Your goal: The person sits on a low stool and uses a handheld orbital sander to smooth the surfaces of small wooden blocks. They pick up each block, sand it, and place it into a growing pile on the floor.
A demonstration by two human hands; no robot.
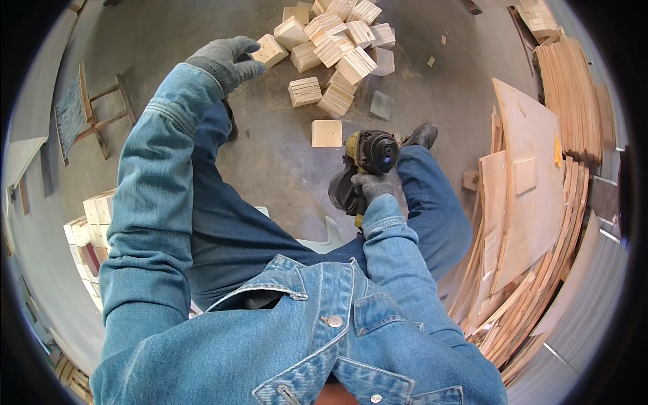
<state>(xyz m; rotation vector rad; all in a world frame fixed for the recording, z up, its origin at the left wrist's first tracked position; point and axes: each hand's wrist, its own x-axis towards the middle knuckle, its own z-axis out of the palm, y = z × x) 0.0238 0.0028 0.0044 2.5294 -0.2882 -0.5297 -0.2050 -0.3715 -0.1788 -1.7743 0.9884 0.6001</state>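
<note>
My right hand (373, 185), in a grey glove, is closed round the handle of a yellow and black nail gun (375, 152). The tool is upright between my knees, its round cap facing up. Out ahead on the left, my gloved left hand (228, 59) has its thumb and fingers apart with nothing visible between them. Just beyond its fingertips lies a pale wooden block (272, 51), at the edge of a loose heap of layered wood blocks (331, 37). A single flat wood block (327, 133) rests on the floor ahead of the nail gun.
Leaning plywood sheets (530, 182) and a tall stack of thin boards (570, 94) stand to the right. A wooden frame (101, 115) is at the left, and stacked blocks (91, 229) stand by my left elbow. Beneath me shows a pale green seat (324, 239).
</note>
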